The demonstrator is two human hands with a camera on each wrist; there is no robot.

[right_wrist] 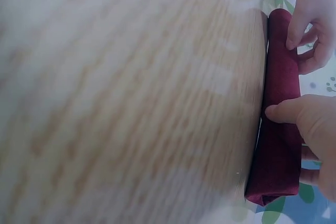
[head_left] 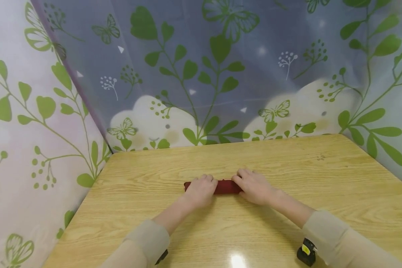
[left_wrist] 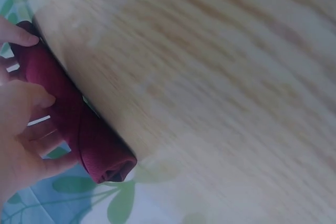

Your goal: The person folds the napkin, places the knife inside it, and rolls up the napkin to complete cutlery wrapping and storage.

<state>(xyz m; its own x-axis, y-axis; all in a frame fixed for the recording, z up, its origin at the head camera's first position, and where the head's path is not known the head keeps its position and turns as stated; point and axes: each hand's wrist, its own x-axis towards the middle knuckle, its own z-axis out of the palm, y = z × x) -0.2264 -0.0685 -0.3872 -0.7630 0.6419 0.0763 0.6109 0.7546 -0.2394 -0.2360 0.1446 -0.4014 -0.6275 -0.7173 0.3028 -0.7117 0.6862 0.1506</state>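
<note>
A dark red rolled-up cloth (head_left: pixel 226 187) lies crosswise on the wooden table. My left hand (head_left: pixel 201 190) grips its left part, and my right hand (head_left: pixel 253 187) holds the right end, fingers over the far side. The left wrist view shows the roll (left_wrist: pixel 94 140) with its layers at one end and the left thumb pressed against it. Seen from the right wrist, the thumb of my right hand (right_wrist: pixel 317 124) lies across the cloth (right_wrist: pixel 278 158), with fingertips behind it. Parts of the roll are hidden under both hands.
The wooden table (head_left: pixel 147 171) reaches back to a curtain (head_left: pixel 194 74) printed with leaves, butterflies and clouds. Patterned cloth also hangs at the left and right sides. A black device (head_left: pixel 306 253) with a yellow label sits at the right sleeve.
</note>
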